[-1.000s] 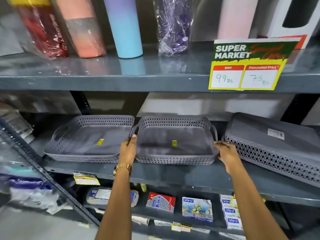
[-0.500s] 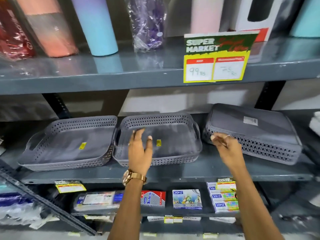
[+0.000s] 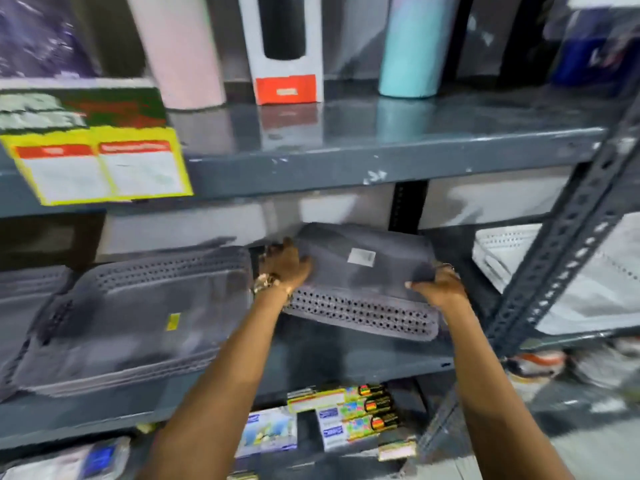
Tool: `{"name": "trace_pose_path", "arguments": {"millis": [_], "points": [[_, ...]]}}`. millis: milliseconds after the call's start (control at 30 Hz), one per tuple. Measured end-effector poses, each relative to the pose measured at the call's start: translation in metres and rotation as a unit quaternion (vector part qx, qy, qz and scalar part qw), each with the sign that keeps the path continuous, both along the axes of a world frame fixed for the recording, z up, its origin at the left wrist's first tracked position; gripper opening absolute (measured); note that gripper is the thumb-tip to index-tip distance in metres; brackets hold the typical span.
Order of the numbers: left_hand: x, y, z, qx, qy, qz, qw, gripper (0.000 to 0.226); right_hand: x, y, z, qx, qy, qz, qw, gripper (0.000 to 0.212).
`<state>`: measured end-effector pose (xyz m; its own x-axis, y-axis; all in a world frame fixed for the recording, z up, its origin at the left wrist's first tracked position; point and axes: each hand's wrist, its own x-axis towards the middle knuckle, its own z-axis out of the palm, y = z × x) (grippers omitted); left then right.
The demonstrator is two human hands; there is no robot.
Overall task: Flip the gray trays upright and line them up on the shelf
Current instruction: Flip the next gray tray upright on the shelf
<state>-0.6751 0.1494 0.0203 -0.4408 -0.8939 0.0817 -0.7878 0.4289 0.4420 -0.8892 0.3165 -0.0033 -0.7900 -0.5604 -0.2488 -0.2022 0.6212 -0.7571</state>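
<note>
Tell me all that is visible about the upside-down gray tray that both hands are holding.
The upside-down gray plastic tray lies bottom-up on the middle shelf, right of an upright gray perforated tray. Its flat base faces up and bears a small white sticker. The near side wall shows rows of round holes. The left hand grips its left edge; the right hand grips its front right corner. Its near edge looks slightly lifted, but blur prevents certainty.

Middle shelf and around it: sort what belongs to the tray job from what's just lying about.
Job: upside-down gray tray, held by left hand and right hand; upright gray tray; middle shelf.

Lying about: price sign, teal tumbler, pink tumbler, white trays.
</note>
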Motion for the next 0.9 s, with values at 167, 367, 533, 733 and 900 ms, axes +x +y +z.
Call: {"name": "trace_pose_path", "arguments": {"millis": [167,367,533,733,900], "points": [[-0.034,-0.013,-0.023,0.091,0.043,0.066,0.993,0.082,-0.028,-0.007,-0.013,-0.088,-0.110,-0.013,0.990,0.090],[-0.045,0.012,-0.026,0.070,0.189,0.227,0.953,0.096,-0.012,-0.020,0.016,-0.172,-0.056,-0.059,0.982,0.094],[-0.043,0.023,0.000,0.004,0.529,0.232,0.817,0.071,-0.020,-0.025,0.056,-0.304,-0.039,-0.091,0.947,0.066],[-0.017,0.041,0.000,0.141,0.636,0.217,0.727,0.084,-0.008,-0.013,0.046,-0.303,-0.214,-0.126,0.920,0.096],[-0.002,0.067,-0.019,0.163,0.599,0.245,0.745,0.071,-0.002,-0.001,0.025,-0.250,-0.219,-0.142,0.933,0.079]]}}
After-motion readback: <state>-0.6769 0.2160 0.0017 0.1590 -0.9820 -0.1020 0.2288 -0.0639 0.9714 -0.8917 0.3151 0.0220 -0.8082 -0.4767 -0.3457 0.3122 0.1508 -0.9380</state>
